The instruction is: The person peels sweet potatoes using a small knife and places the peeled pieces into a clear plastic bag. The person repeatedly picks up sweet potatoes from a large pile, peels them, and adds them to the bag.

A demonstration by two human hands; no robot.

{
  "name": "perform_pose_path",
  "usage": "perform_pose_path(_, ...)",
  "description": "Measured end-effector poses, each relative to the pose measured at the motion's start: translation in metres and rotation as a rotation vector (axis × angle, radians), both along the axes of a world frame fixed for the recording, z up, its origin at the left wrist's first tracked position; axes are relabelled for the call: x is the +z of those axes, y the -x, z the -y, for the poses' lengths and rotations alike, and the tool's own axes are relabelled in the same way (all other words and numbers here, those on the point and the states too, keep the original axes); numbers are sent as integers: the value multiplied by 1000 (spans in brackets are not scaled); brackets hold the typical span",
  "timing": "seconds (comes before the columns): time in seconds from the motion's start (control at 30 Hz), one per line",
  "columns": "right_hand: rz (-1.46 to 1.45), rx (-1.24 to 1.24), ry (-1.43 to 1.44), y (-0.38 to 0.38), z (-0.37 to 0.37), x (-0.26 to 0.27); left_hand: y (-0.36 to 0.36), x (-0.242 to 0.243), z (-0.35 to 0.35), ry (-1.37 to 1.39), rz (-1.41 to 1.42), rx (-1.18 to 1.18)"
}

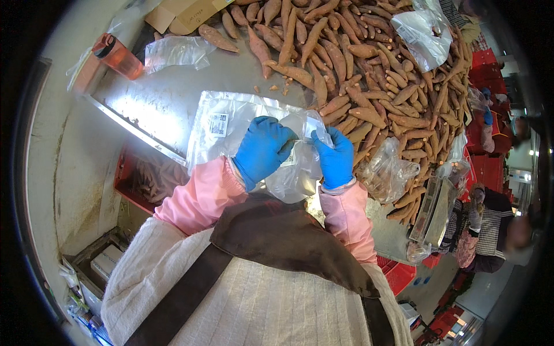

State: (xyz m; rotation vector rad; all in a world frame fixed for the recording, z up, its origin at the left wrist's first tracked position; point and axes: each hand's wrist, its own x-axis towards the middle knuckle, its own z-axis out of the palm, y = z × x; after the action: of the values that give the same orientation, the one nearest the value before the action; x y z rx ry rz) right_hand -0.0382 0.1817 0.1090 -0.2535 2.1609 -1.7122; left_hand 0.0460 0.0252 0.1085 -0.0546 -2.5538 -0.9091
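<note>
Both my hands wear blue gloves and meet over the near edge of a metal table. My left hand (265, 149) has its fingers closed at a clear plastic bag (288, 184), close to its upper edge. My right hand (335, 158) pinches the same bag's right side between thumb and fingers. Beneath them lie flat clear plastic bags (233, 110), one with a printed label (219, 125). A large heap of sweet potatoes (368, 78) covers the table beyond and to the right. The gloves partly hide the held bag.
A red-tinted bottle (117, 56), a cardboard box (184, 15) and a plastic bag (175, 52) stand or lie at the back left. A red crate of sweet potatoes (151, 179) is below the table's left edge. Crumpled bags (387, 171) rest right. Other people (489, 229) are at the right.
</note>
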Motion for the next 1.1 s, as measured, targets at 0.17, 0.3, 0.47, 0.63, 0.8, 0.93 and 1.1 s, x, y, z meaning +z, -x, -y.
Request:
perform_pose_path(0.17, -37, -3, 22, -2, -1, -5, -2, -2, -1, -21, 20, 5)
perform_pose_path(0.3, -4, -4, -2, 0, -4, -1, -3, -2, 2, -88, 57, -20)
perform_pose_path(0.47, 131, 159, 50, 0, -6, -1, -3, 1, 6, -264, 82, -44)
perform_pose_path(0.63, 135, 364, 15, -5, -4, -3, -3, 1, 8, -446, 169, -63)
perform_pose_path(0.8, 294, 364, 18, -1, -11, 2, -3, -5, 16, -710, 322, -146)
perform_pose_path(0.93, 107, 470, 40, 7, -17, 1, 1, -10, 27, -859, 480, -352)
perform_pose_path(1.1, 142, 596, -101, 15, -27, -1, 4, -10, 31, -828, 582, -435)
